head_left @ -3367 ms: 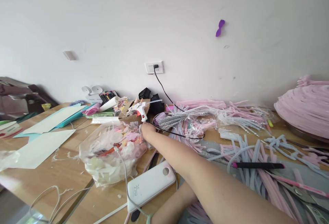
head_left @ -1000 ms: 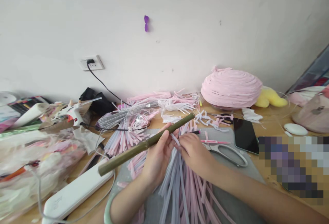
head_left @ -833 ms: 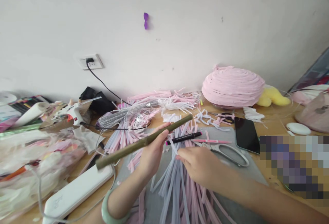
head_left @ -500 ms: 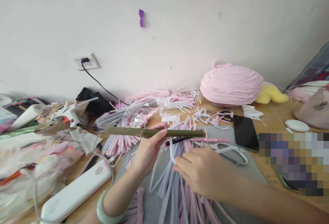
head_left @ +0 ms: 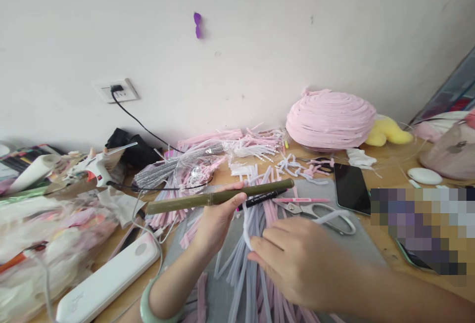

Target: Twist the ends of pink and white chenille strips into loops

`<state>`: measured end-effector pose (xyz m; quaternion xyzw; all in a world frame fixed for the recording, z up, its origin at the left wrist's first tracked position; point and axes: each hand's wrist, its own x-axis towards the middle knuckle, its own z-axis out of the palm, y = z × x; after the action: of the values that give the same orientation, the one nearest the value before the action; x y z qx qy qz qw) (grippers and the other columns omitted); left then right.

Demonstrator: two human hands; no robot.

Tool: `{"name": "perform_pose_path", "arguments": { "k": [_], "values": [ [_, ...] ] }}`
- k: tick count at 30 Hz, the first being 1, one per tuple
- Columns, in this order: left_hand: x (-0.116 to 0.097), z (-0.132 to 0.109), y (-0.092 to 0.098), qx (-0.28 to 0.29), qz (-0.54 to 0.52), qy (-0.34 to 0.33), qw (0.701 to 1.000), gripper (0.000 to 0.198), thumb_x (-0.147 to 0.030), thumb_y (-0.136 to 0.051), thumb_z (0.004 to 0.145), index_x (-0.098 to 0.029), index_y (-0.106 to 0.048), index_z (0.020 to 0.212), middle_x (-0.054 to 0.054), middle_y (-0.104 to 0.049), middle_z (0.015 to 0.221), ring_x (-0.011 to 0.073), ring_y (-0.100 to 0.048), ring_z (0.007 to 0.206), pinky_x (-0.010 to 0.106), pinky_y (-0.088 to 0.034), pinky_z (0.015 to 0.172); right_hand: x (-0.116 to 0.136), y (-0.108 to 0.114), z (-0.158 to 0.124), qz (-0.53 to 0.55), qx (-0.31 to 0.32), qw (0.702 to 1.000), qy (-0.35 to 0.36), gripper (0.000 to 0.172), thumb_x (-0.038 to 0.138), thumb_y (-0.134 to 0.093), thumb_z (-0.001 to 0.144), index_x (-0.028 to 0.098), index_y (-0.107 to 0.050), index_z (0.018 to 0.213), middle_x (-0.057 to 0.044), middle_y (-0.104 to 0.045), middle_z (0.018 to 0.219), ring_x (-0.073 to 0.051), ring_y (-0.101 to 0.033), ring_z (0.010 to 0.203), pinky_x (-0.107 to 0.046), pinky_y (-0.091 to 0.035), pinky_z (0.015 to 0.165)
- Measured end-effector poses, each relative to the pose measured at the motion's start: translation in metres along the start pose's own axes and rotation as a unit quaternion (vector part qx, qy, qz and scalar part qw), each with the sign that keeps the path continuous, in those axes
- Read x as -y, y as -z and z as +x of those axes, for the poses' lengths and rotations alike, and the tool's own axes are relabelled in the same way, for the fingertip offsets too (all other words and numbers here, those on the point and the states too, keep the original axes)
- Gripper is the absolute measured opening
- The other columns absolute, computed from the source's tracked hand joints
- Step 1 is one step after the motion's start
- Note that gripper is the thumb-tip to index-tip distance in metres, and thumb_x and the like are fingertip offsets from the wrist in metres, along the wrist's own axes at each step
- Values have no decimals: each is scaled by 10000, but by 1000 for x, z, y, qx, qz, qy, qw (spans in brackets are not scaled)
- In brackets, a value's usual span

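Note:
My left hand (head_left: 220, 214) is closed around the middle of a green bamboo stick (head_left: 185, 202), its thumb along the front. The stick lies nearly level, its right end slightly higher. A pale fuzzy pipe cleaner (head_left: 246, 224) runs down from the stick beside my left thumb. My right hand (head_left: 293, 258) pinches that pipe cleaner below the stick; a pale length (head_left: 332, 216) shows behind the knuckles. Under both hands spread many lilac and pink pipe cleaners (head_left: 252, 273) on a grey mat (head_left: 356, 253). A black marker (head_left: 261, 199) lies just behind the stick.
Scissors (head_left: 315, 211), a pink pen (head_left: 304, 200) and a phone (head_left: 352, 188) lie to the right. Behind stands a big pink pipe-cleaner dome (head_left: 330, 120). At left are a glue gun (head_left: 100, 169), plastic bags (head_left: 55, 239) and a white power bank (head_left: 107, 278) with cables.
The bamboo stick has tilted: its right end rose and its left end dropped. My right hand keeps its pinch on the pipe cleaner, nearly in place. The view has shifted slightly.

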<state>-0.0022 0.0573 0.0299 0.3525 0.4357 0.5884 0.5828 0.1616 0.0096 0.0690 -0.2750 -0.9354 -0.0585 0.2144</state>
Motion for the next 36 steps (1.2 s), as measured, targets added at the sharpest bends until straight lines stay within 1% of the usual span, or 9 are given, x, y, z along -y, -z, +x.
{"name": "perform_pose_path", "arguments": {
  "k": [5, 9, 13, 17, 20, 23, 26, 29, 36],
  "values": [
    [-4, -9, -6, 65, 9, 11, 998, 117, -152, -725, 581, -185, -669, 678, 7, -672, 814, 144, -586, 832, 234, -424, 779, -30, 29, -2, -7, -97, 992, -80, 257, 219, -403, 869, 213, -647, 788, -28, -618, 600, -143, -533, 570, -273, -350, 541],
    [-10, -23, -14, 135, 27, 24, 990, 107, -132, -732, 573, -177, -669, 648, 11, -674, 774, 135, -595, 777, 237, -438, 763, -68, 28, 1, 78, -156, 967, -187, 220, 253, -468, 843, 198, -678, 812, -32, -687, 745, -139, -597, 662, -238, -405, 609],
    [-14, -33, -17, 159, 42, 4, 986, 114, -148, -752, 552, -181, -681, 635, 10, -666, 730, 139, -598, 754, 232, -442, 742, -86, -2, 10, 214, -119, 931, -269, 215, 309, -520, 807, 179, -690, 781, -27, -693, 736, -145, -606, 661, -224, -420, 594],
    [-13, -34, -16, 139, 2, 14, 990, 135, -160, -749, 560, -177, -669, 667, 21, -671, 750, 158, -611, 760, 252, -448, 730, -77, -37, 17, 346, -54, 899, -262, 295, 344, -447, 839, 164, -671, 771, -11, -666, 715, -145, -591, 671, -234, -421, 603],
    [-10, -27, -12, 95, -48, -13, 994, 150, -167, -736, 584, -184, -647, 703, 5, -669, 777, 141, -609, 778, 243, -442, 750, -63, -55, 18, 354, -14, 893, -276, 339, 342, -400, 852, 164, -641, 693, -14, -626, 645, -150, -561, 615, -250, -400, 555],
    [-6, -17, -7, 69, -50, -56, 995, 147, -203, -713, 623, -191, -637, 749, -7, -665, 797, 123, -599, 791, 226, -436, 758, -45, -60, 16, 333, -2, 900, -280, 300, 327, -395, 857, 184, -632, 739, -33, -641, 723, -161, -558, 660, -271, -390, 598],
    [-2, -8, -1, 54, -10, -113, 992, 139, -192, -693, 646, -192, -628, 769, -1, -666, 832, 136, -593, 850, 237, -427, 791, -26, -48, 15, 308, 52, 919, -241, 285, 282, -426, 851, 177, -600, 652, -9, -607, 623, -120, -516, 572, -231, -330, 549],
    [1, -3, 2, 48, 29, -142, 988, 132, -163, -684, 652, -192, -618, 762, 5, -668, 848, 141, -591, 869, 246, -419, 812, -13, -25, 14, 247, 90, 941, -213, 310, 224, -399, 857, 160, -572, 608, 8, -531, 513, -87, -425, 467, -220, -239, 472],
    [-2, -6, 1, 80, -12, -87, 993, 121, -182, -678, 669, -186, -611, 769, 1, -666, 833, 107, -582, 776, 202, -433, 708, -25, 18, 3, 142, 8, 977, -161, 252, 162, -399, 850, 170, -634, 759, -36, -630, 667, -120, -531, 608, -224, -313, 566]
  ]
}}
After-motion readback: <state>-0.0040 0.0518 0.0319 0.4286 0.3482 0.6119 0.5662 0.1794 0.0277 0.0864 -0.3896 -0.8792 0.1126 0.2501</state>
